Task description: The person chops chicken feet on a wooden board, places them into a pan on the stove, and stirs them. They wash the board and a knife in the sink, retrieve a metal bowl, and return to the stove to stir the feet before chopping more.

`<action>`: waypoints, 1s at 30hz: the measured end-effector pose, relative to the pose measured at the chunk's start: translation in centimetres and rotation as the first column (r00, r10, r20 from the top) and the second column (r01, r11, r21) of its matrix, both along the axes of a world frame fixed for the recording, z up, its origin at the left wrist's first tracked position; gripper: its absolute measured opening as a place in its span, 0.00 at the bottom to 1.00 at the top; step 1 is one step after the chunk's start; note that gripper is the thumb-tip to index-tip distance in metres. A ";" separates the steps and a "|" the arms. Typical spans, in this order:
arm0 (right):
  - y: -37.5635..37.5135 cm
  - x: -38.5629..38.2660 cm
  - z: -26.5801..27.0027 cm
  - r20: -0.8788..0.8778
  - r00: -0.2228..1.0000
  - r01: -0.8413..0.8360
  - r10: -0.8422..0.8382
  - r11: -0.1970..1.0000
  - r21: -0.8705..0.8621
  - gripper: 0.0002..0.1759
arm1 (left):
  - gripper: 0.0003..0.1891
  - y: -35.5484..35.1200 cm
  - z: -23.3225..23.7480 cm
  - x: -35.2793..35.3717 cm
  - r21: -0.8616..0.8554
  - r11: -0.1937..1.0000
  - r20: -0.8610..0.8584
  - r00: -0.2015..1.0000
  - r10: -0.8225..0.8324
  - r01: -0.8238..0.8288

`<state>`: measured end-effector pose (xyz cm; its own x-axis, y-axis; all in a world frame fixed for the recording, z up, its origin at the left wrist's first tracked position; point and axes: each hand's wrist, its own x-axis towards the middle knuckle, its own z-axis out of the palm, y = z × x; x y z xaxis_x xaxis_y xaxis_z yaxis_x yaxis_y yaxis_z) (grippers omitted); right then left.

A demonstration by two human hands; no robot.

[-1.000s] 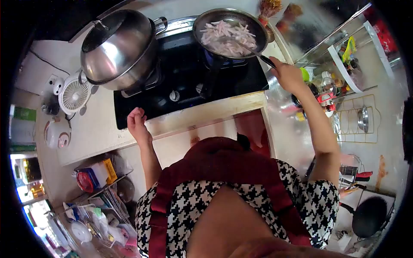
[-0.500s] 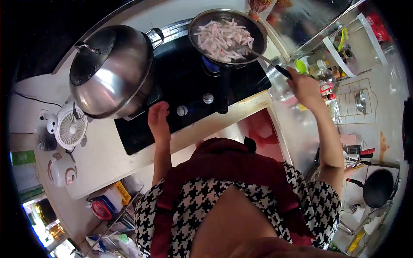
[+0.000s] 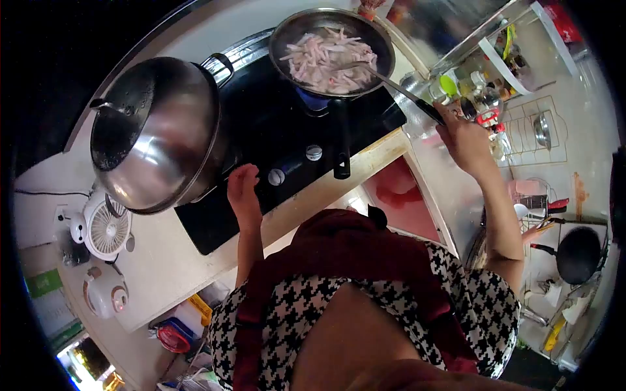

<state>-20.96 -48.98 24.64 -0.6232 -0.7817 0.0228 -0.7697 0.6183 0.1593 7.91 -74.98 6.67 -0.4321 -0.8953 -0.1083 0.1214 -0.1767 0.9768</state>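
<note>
My right hand [image 3: 467, 142] is closed round the black handle of a spatula [image 3: 405, 95]. The spatula's metal end rests among pale pinkish, strip-like pieces of food [image 3: 326, 60], which look like chicken feet. They lie in a deep frying pan [image 3: 385, 44] on the right burner, where a blue flame shows beneath. The pan's black handle [image 3: 340, 140] points toward me, and neither hand touches it. Near the front edge of the black gas stove [image 3: 261, 120], my left hand [image 3: 244, 190] hovers with loosely bent fingers and nothing in it, beside a control knob [image 3: 276, 176].
A big steel pot with a domed lid [image 3: 163, 137] occupies the left burner. Left of it are a white fan [image 3: 108, 227] and a white kettle [image 3: 104, 291]. Bottles and jars [image 3: 482, 104] line the right side. Farther down hangs a black pan [image 3: 578, 255].
The spatula's end has shifted left in the pan, moving through the food. The camera view has tilted, so the stove and pot appear displaced. My left hand stays near the knobs.
</note>
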 end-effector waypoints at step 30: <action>10.3 10.9 -14.4 0.297 0.916 0.401 -0.270 0.573 -0.715 0.14 | 0.11 14.0 -5.2 -7.4 0.244 0.569 0.181 0.540 -0.822 0.785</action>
